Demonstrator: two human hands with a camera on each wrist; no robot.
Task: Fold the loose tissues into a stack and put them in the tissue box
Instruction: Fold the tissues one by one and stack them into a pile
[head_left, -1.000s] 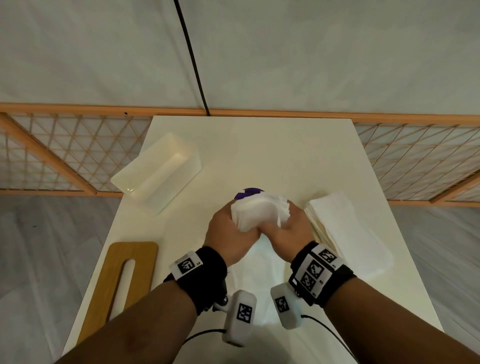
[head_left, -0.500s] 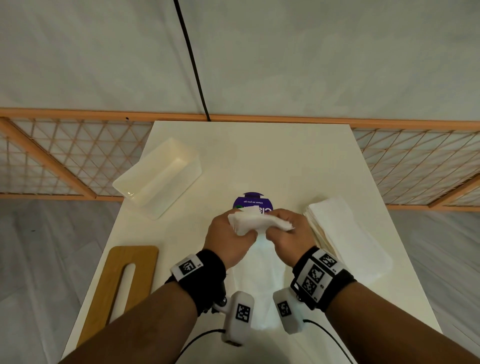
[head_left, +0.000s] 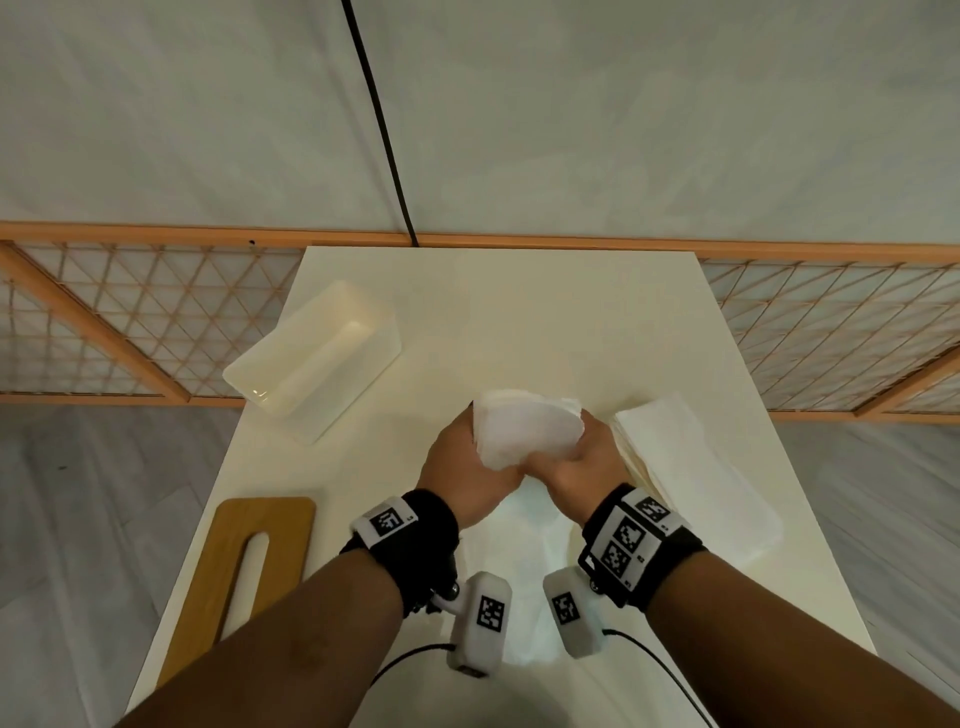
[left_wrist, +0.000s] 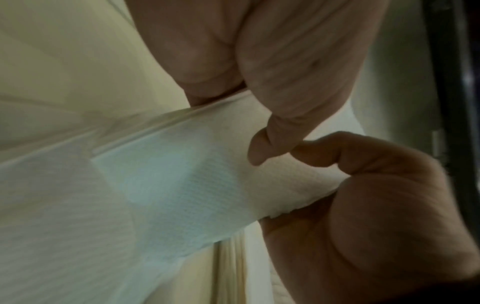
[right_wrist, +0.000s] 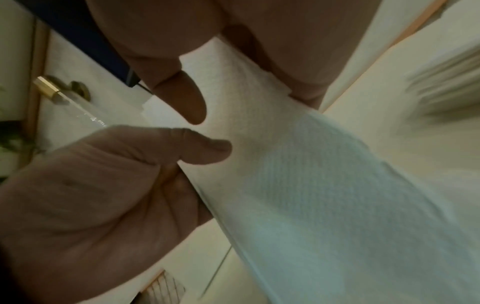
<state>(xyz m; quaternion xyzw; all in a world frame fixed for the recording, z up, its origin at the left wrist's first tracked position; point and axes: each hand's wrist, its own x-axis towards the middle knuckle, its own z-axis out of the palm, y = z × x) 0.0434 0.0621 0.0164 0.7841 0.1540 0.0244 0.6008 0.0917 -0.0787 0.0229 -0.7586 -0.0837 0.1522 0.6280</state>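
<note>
- Head view: both hands meet over the middle of the table (head_left: 519, 312), lifting a wad of tissues (head_left: 527, 431) whose lower end trails down toward the body. The left hand (head_left: 467, 475) and right hand (head_left: 576, 465) each curl round the wad from their own side. The open tissue box (head_left: 317, 374) sits well apart at far left; a folded stack (head_left: 691, 473) lies just beside the right hand; a wooden lid (head_left: 254, 561) lies near left.
- Left wrist view: the left hand's thumb (left_wrist: 335, 152) and palm pinch the tissue's edge, the sheet (left_wrist: 182, 185) running taut away.
- Right wrist view: the right hand's thumb (right_wrist: 205, 148) presses the sheet (right_wrist: 311, 185) against curled fingers.
- To fold well, I judge, keep both grips level, align the edges before creasing, and pull gently, since the paper could tear.
</note>
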